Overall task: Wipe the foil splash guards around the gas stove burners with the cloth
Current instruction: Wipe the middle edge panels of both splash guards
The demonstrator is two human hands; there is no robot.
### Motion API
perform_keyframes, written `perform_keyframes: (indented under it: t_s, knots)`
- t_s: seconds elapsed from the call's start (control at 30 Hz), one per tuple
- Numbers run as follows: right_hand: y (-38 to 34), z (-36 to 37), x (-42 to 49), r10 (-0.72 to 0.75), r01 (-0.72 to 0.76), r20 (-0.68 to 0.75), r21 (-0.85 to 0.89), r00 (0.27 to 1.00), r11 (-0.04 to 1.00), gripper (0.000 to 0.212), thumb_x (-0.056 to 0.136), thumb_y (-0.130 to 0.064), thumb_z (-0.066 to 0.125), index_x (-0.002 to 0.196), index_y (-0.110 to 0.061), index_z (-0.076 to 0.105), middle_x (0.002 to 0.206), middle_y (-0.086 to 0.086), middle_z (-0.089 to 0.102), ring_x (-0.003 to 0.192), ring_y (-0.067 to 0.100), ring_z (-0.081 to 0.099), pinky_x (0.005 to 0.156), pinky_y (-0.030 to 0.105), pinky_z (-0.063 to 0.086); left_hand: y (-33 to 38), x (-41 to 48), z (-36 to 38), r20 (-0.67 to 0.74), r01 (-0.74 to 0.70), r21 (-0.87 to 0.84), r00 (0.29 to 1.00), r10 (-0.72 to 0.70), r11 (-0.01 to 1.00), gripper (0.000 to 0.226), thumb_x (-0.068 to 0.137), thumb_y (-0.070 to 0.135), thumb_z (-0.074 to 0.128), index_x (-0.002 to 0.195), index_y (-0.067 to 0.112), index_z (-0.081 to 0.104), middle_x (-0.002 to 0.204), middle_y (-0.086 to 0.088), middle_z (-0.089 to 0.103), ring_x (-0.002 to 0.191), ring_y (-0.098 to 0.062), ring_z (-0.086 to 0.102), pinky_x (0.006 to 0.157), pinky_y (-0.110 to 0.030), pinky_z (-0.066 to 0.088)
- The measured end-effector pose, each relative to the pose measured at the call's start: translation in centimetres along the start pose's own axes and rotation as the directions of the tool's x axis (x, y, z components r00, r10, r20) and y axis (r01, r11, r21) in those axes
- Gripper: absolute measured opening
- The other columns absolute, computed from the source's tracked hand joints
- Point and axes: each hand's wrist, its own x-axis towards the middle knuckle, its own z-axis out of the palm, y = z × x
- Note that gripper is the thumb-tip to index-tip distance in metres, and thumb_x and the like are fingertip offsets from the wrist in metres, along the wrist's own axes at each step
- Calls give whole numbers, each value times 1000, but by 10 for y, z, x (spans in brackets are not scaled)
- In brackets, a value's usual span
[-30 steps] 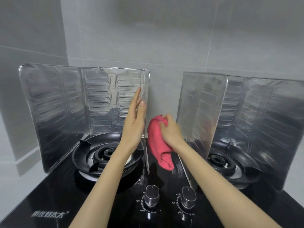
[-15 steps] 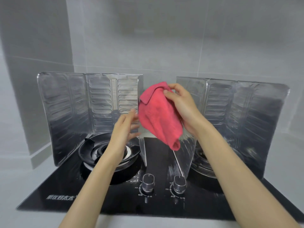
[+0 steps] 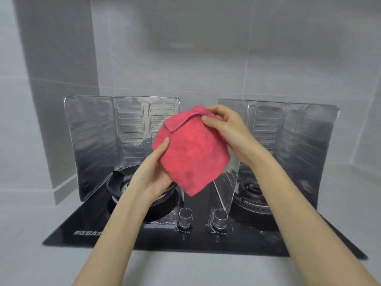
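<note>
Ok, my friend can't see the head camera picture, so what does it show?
The left hand and right hand hold a pink cloth up over a black stove. Foil guards stand around its two burners.

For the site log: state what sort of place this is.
Likely a home kitchen: a black gas stove with two knobs, foil splash guards standing on it, grey tiled walls.

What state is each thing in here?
Cloth: held up between both hands.
Left hand: grips cloth's left edge.
Right hand: pinches cloth's top edge.
Left foil guard: standing upright.
Right foil guard: standing upright.
Left knob: mark pointing up.
Right knob: mark pointing up.
</note>
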Motion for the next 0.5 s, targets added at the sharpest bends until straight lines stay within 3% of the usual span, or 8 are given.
perform_keyframes:
  t_s: [0.17, 0.3, 0.37, 0.43, 0.5]
  knots:
    - [9, -10, -6, -8, 1, -57, -122, 998, 993, 11, 87, -12, 65, 97, -16, 65, 92, -4, 64, 85, 6, 59, 75, 13, 47, 5, -4, 9, -24, -34, 9, 999, 35, 999, 35, 96, 29, 47, 122, 8, 58, 117, -11, 68, 108, -22, 65, 94, -42, 49]
    - [21, -16, -3, -102, 57, -219, -202, 970, 978, 13, 86, -12, 65, 97, -19, 62, 95, -8, 65, 91, 9, 61, 87, 35, 53, 9, -5, 23, -38, -89, -21, 995, 89, 996, 26, 96, 26, 48, 103, 9, 66, 95, -9, 75, 85, -18, 72, 73, -36, 59]
    - [25, -20, -2, -207, 125, -322, -258, 924, 958, 12, 86, -10, 64, 94, -19, 62, 90, -13, 64, 83, 5, 60, 80, 32, 54, 11, -3, 28, -47, -110, -26, 993, 108, 994, 25, 94, 25, 50, 105, 9, 66, 93, -8, 75, 82, -17, 73, 68, -36, 60]
    - [25, -24, -3, -318, 201, -415, -301, 852, 932, 14, 86, -7, 62, 96, -16, 61, 86, -14, 62, 74, -4, 56, 70, 16, 49, 10, 1, 32, -59, -137, -1, 989, 136, 991, 24, 93, 25, 52, 103, 8, 66, 92, -8, 74, 80, -16, 73, 69, -35, 60]
    - [28, -29, -4, -384, 257, -523, -301, 761, 919, 20, 86, -5, 60, 102, -15, 56, 91, -9, 60, 75, -4, 54, 68, 15, 48, 10, 6, 35, -80, -175, 60, 981, 179, 983, 24, 92, 24, 55, 106, 8, 65, 95, -7, 73, 79, -14, 73, 70, -33, 60]
